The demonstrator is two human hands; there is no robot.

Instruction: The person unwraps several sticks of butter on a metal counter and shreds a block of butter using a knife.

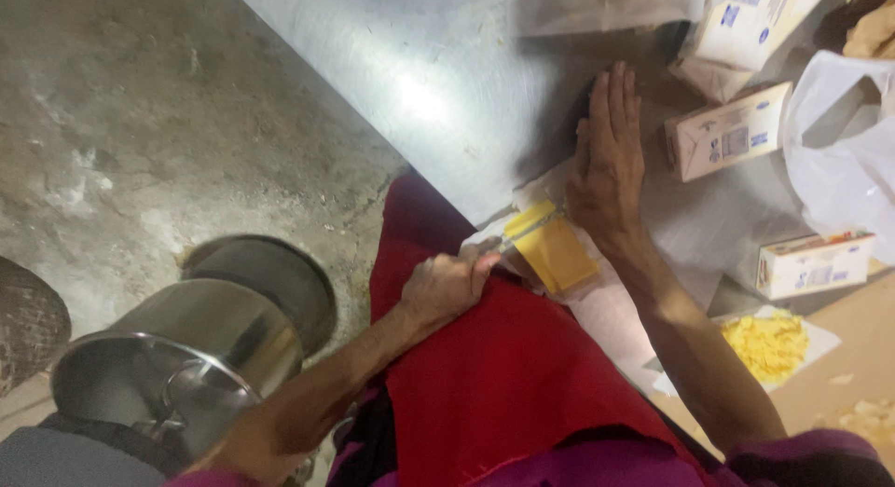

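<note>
Below, left hand (447,287) grips a knife (527,233); right hand (608,161) lies flat, open, on steel table (438,86).

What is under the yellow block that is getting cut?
The yellow block lies on a pale sheet spread over the metal table. The left hand draws a blade through it; the right hand lies flat beside it. Directly beneath the block is hidden.

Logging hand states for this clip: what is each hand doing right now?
Left hand: closed on a knife cutting into the yellow block.
Right hand: open, flat, pressed on the paper beside the block.
</note>
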